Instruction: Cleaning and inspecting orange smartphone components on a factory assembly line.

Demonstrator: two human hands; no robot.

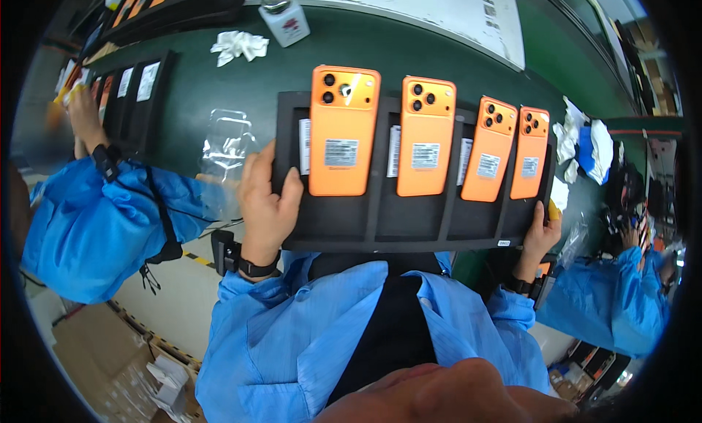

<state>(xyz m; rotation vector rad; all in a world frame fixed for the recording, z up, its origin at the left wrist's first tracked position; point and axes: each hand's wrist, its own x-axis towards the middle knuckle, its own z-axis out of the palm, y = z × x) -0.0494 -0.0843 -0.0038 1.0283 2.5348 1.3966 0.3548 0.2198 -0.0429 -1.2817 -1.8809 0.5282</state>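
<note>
The person's blue sleeves frame a black tray (409, 229) held at the near edge of the green worktop (365, 50), its long axis running left to right. The left hand (265, 196) grasps its left end, and the right hand (541, 233) grasps its right corner. Four orange phones (424, 136) lie face down in its slots, cameras pointing away; open worktop lies beyond, with a crumpled white cloth (240, 46) and a bottle (285, 17).

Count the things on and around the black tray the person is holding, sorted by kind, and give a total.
Orange phones: 4
Black tray: 1
Hands on the tray, left hand and right hand: 2
White bottle: 1
Total: 8
</note>
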